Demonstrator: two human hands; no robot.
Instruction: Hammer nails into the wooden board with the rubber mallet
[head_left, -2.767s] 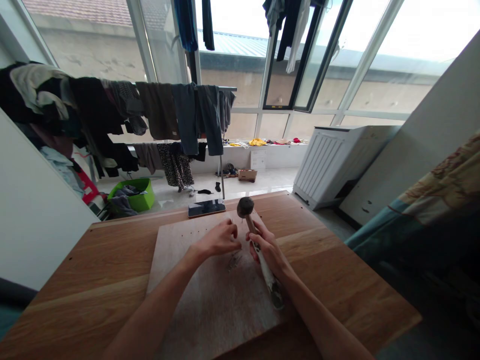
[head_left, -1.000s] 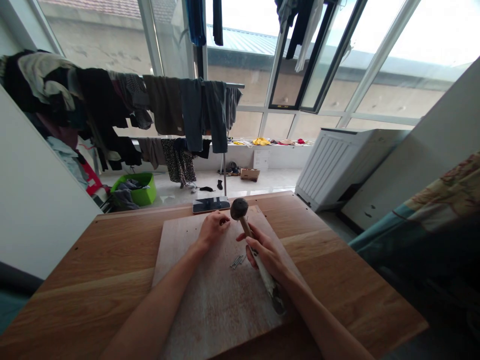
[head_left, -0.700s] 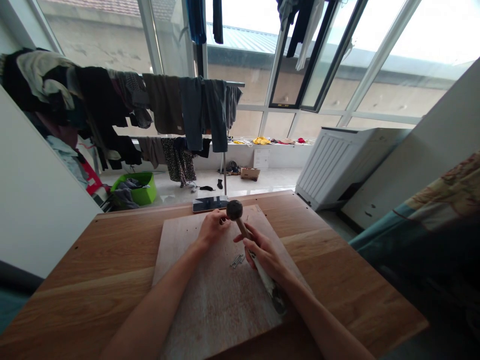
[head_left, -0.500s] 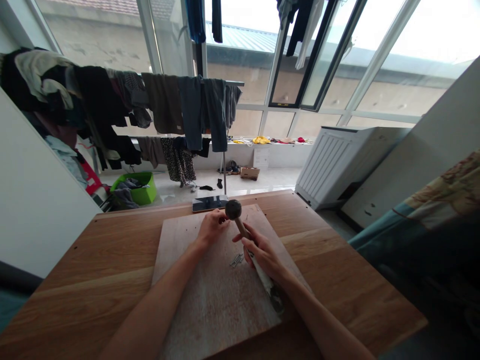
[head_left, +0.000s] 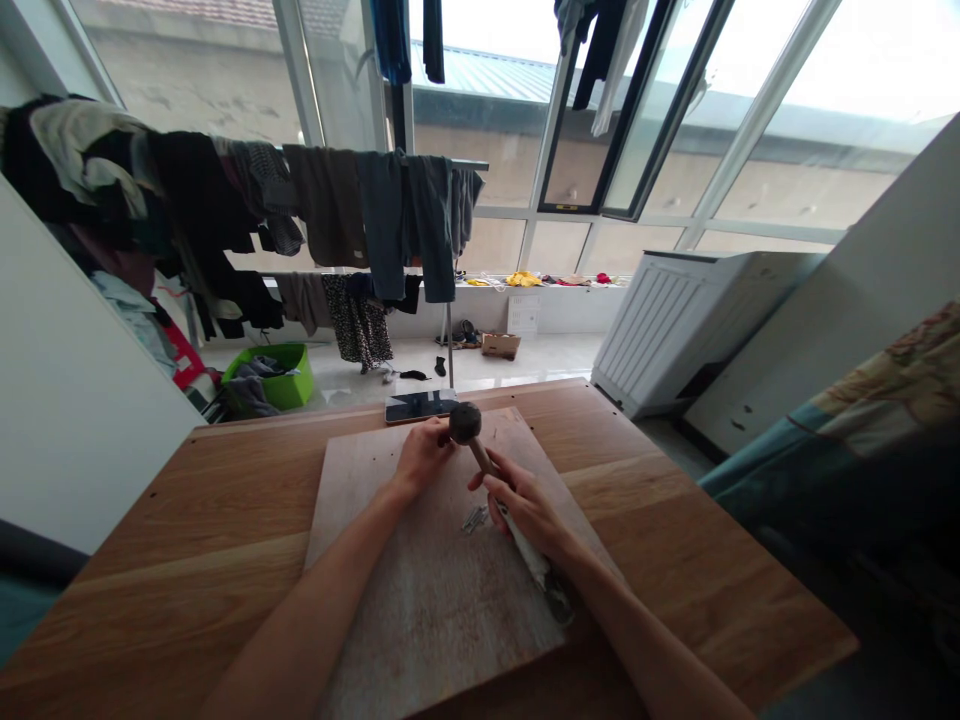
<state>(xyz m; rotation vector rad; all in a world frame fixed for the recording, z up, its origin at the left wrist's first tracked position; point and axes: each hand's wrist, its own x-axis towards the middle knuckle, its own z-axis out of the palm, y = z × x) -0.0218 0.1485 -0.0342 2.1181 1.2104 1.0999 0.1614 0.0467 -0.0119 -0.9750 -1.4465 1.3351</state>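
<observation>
A hammer [head_left: 465,424], likely head-heavy and stiff, is held over a board [head_left: 420,620] on the desk [head_left: 675,560], its handle, best gripped midway, wrapped by the right hand's [head_left: 525,508] fingers; whether anything is pinched by the left hand's [head_left: 424,457] bunched fingers cannot be told.

Windows [head_left: 495,130]: daylight, sky [head_left: 892,50] washed out to white
Floor [head_left: 555,355]: glossy patches of reflected light
Table [head_left: 187,560]: softly lit, shadow along the near edge of the board [head_left: 442,590]
Curtain [head_left: 825,430]: lower folds lost in shadow (almost black)
Posts [head_left: 774,100]: leaning, stretched toward the edges
</observation>
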